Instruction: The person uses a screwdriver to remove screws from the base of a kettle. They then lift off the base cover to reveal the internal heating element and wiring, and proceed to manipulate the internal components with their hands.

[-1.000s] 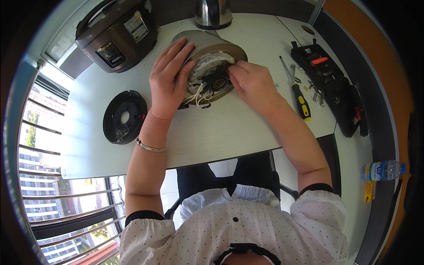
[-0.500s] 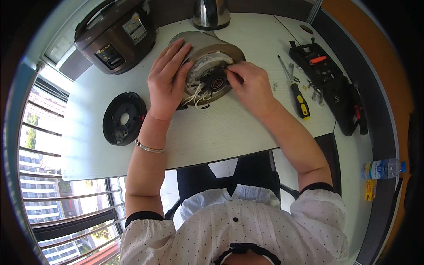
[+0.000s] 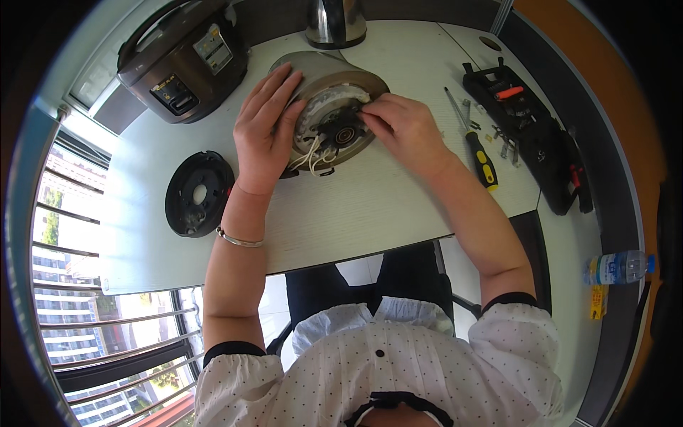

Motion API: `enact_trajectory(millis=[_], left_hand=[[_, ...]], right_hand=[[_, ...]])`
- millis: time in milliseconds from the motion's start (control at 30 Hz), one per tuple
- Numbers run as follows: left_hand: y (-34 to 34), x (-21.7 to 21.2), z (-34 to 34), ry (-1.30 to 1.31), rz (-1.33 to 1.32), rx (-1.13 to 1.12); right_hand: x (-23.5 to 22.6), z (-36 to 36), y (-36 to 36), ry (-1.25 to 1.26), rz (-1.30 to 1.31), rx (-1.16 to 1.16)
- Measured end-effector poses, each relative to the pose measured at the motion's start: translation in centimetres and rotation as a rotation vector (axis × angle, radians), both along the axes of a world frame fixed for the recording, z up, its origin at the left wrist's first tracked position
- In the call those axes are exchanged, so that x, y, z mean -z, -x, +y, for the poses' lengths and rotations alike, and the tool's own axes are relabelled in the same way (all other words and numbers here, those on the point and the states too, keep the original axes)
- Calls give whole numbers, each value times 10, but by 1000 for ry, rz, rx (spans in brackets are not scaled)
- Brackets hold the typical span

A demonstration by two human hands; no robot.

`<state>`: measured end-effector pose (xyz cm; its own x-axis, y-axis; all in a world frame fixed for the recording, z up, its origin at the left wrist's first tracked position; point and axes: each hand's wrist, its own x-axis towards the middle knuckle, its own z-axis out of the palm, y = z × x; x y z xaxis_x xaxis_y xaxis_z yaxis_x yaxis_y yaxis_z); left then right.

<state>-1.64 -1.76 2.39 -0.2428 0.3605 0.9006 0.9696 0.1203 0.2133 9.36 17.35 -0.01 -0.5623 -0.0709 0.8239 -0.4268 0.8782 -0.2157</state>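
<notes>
A metal kettle body (image 3: pixel 329 75) lies on its side on the white table (image 3: pixel 341 213), its open underside facing me with white wires (image 3: pixel 313 158) hanging out. My left hand (image 3: pixel 265 132) lies flat against the kettle's left side and holds it steady. My right hand (image 3: pixel 403 128) rests at the right rim, its fingertips pinching something small inside the exposed base near the round black centre part (image 3: pixel 346 135). What the fingers pinch is too small to tell.
A black round base cover (image 3: pixel 199 193) lies left of my left forearm. A dark rice cooker (image 3: pixel 186 58) stands at the back left, a steel kettle (image 3: pixel 336 23) at the back. A yellow-handled screwdriver (image 3: pixel 475 146), loose screws and a black tool case (image 3: pixel 535 135) lie to the right.
My right hand has crept leftward, its fingertips moving further into the open base. The left hand and the kettle body have barely shifted.
</notes>
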Motion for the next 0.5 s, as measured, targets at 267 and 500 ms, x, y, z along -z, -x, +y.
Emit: enact_trajectory(millis=[267, 500], left_hand=[[0, 1, 0, 3, 11, -7], [-1, 0, 0, 0, 6, -8]], right_hand=[[1, -11, -2, 71, -22, 65], [-6, -4, -2, -181, -22, 35]])
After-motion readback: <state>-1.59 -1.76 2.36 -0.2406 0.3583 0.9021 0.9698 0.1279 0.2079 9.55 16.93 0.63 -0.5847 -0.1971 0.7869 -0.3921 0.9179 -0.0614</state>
